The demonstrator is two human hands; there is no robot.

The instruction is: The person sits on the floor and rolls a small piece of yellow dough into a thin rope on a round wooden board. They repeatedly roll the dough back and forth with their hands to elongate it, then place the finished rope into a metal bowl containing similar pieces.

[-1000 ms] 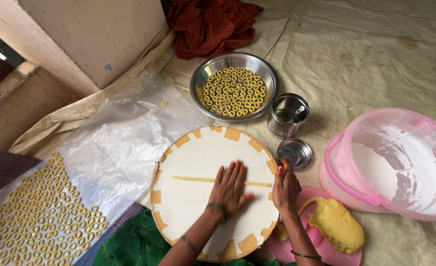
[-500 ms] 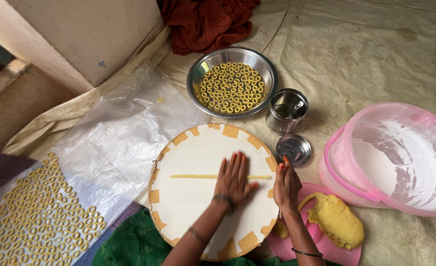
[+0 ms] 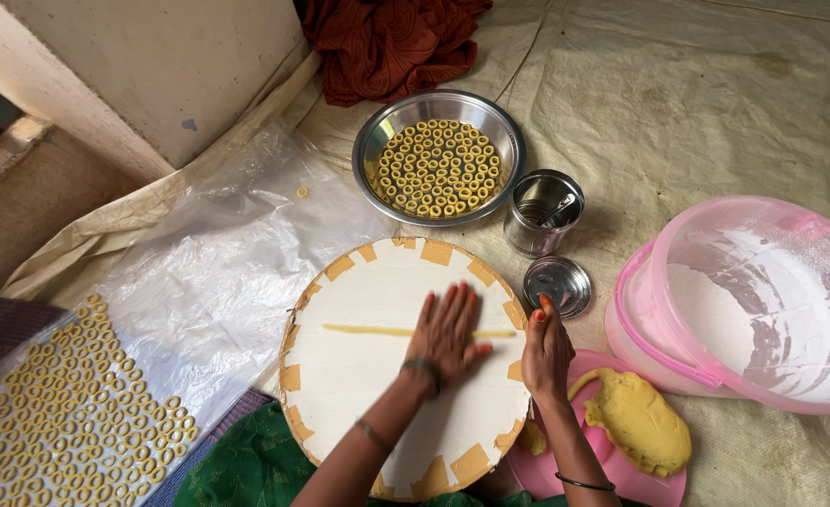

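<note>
Now flat, fingers spread, left hand [image 3: 448, 329] atop dough rope [image 3: 377, 330] on round board [image 3: 358, 394].

Both hands positioned over the round board [image 3: 358, 394].

Left hand [image 3: 448, 329]: palm down, fingers extended flat near the board's centre. Right hand [image 3: 546, 347]: at the board's right edge, fingers loosely curled, index pointing upward; forearms extend from below.

Both forearms bare, no sleeves; left hand [image 3: 448, 333] with red-painted nails, a dark beaded band at the wrist and a thin bangle higher up the forearm; right hand [image 3: 546, 349] with a red-painted nail and one thin dark bangle on the forearm; green patterned garment [image 3: 255, 465] over the lap.
</note>
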